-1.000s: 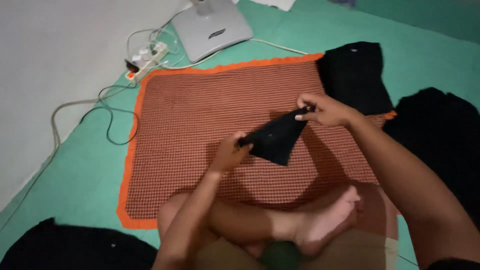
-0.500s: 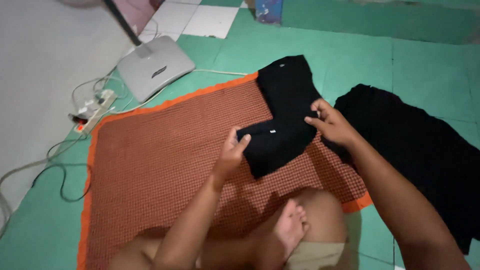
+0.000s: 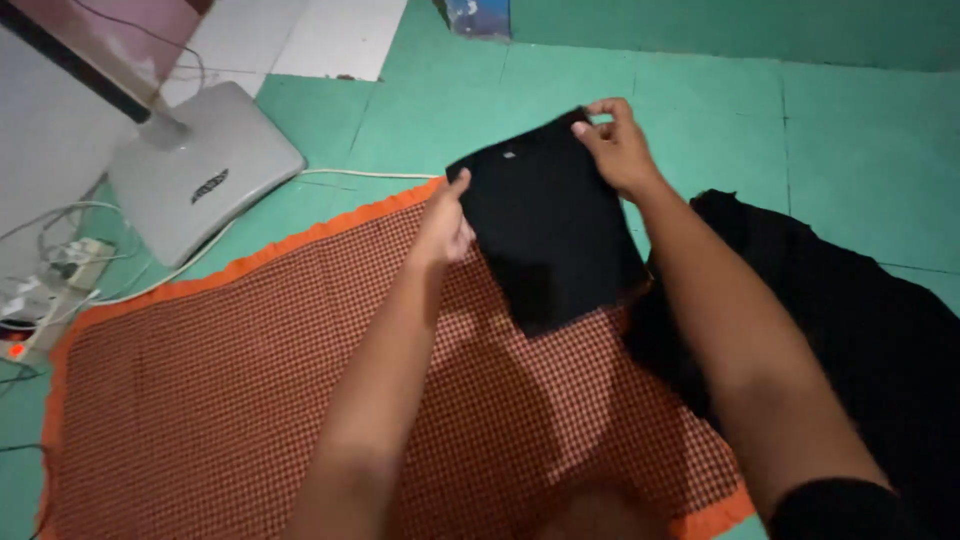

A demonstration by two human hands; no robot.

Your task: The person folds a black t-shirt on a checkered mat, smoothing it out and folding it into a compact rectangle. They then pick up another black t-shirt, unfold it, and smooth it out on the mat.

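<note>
Holding a folded black garment by its far corners, left hand and right hand pinching the cloth, above the orange-edged checked mat on the green floor, beside a black clothes pile.

Head view. Folded black garment held flat across the mat's far edge, partly over the green floor. Left hand pinches its left edge; right hand grips its far right corner. Orange-bordered checked mat lies on the floor. Black cloth pile sits at the mat's right edge, touching the garment's right side. Grey fan base stands off the mat's far left corner; cables and power strip lie beside it.
</note>
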